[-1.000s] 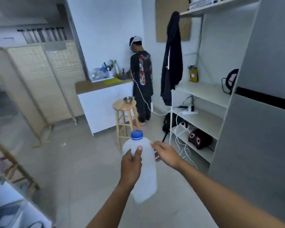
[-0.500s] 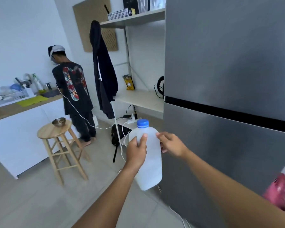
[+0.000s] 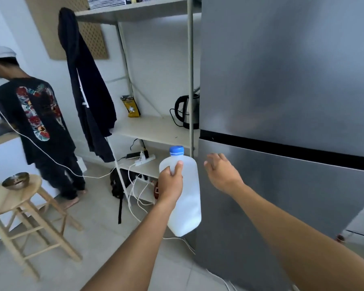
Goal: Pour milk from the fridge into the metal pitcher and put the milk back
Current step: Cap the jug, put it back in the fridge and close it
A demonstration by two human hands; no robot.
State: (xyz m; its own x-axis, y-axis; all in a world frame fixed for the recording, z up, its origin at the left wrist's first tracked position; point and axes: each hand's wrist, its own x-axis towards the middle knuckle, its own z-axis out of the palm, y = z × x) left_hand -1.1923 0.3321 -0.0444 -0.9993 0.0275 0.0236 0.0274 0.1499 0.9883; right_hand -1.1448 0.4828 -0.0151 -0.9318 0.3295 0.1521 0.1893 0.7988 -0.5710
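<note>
A white plastic milk jug (image 3: 186, 198) with a blue cap hangs upright in front of me, capped. My left hand (image 3: 171, 183) is shut on its upper part, near the neck. My right hand (image 3: 222, 172) is off the jug, fingers apart, reaching toward the left edge of the lower door of the steel fridge (image 3: 282, 101). Both fridge doors are closed. No metal pitcher is in view.
A white shelf unit (image 3: 156, 129) stands left of the fridge with a kettle (image 3: 188, 111), a yellow bag and power strips; white cables trail on the floor. A dark jacket hangs on it. A person (image 3: 36, 131) stands at the counter, beside a wooden stool (image 3: 11, 198) with a metal bowl.
I have turned right and come close to the fridge. My right hand has let go of the jug and moved toward the fridge door; my left hand still holds the jug.
</note>
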